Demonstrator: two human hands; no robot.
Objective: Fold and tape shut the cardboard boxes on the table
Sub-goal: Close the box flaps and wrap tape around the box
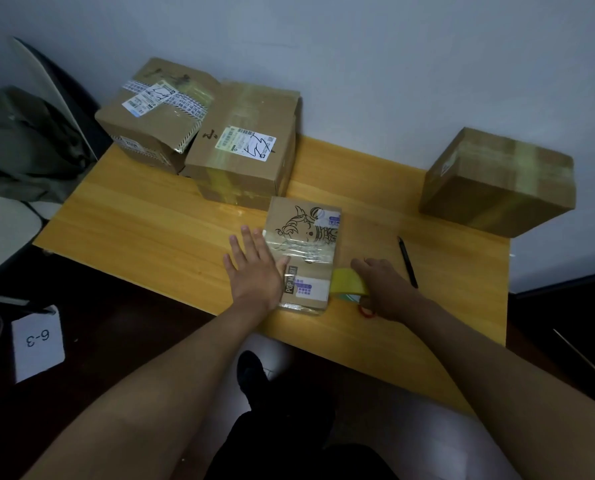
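A small cardboard box (310, 237) with a cartoon drawing and clear tape across its top lies near the front of the wooden table (143, 230). My left hand (254, 268) lies flat with straight fingers against the box's left side and top edge. My right hand (382, 289) grips a yellow tape roll (348, 282) held against the box's right front corner; a red part of the dispenser (367, 312) shows under the wrist.
Two taped boxes (161, 116) (244, 150) stand at the back left and another taped box (497, 181) at the back right. A black pen (408, 262) lies right of my right hand. A chair with a dark garment (26, 147) is to the left.
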